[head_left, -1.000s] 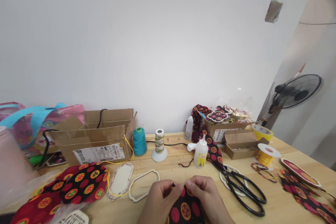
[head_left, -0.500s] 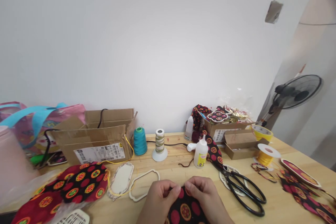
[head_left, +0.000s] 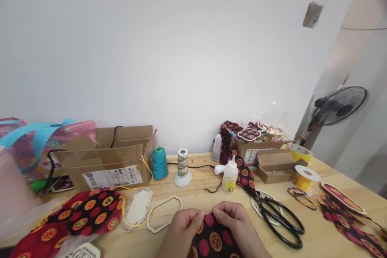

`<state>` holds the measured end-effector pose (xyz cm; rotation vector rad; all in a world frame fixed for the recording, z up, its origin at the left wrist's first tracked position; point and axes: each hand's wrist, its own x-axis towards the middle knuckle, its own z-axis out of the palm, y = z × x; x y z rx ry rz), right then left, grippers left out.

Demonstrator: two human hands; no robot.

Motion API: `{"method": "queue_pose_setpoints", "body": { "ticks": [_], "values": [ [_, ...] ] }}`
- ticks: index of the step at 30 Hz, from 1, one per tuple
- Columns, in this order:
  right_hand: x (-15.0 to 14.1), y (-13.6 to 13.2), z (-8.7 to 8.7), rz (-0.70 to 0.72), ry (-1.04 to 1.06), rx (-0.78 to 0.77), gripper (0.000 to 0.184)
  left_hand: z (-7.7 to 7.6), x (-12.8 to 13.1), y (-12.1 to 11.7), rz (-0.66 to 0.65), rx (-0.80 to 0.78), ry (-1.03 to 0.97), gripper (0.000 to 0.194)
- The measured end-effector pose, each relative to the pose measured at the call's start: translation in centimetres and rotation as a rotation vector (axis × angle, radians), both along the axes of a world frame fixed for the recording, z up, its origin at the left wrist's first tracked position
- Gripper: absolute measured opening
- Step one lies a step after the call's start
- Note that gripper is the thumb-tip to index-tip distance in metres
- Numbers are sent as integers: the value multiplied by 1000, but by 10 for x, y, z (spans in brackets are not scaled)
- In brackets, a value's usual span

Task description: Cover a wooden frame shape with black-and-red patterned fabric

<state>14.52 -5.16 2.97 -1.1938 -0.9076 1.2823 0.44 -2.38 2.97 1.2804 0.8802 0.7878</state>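
A piece of black fabric with red dots and orange flower medallions hangs between my two hands at the front of the table. My left hand pinches its upper left edge between thumb and fingers. On the other side my right hand grips the upper right edge the same way. The fabric's lower part runs out of the picture. Left of my hands lies a pale curved frame, with a flat oblong plate beside it. Black-handled scissors rest to the right on a lattice-cut piece.
Behind my hands stand a glue bottle, a cord spool and a teal thread cone. Cardboard boxes line the wall. Patterned cloth lies left; a yellow cord spool and fabric strips are right.
The view has shifted slightly, so the table things sit a little further left. My hands have moved slightly apart at the fabric's top edge, and more of the fabric shows.
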Motion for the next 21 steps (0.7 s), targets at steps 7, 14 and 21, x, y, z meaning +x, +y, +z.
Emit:
{"method": "queue_pose_setpoints", "body": {
  "ticks": [7, 14, 21],
  "values": [
    [0, 2, -3, -47, -61, 86, 33, 1, 1, 0, 7, -120, -107, 32],
    [3, 1, 3, -137, -104, 84, 32, 7, -2, -1, -54, -203, -244, 31],
    [4, -1, 7, -190, -124, 98, 30, 3, -4, 2, 30, -100, -116, 27]
  ]
}}
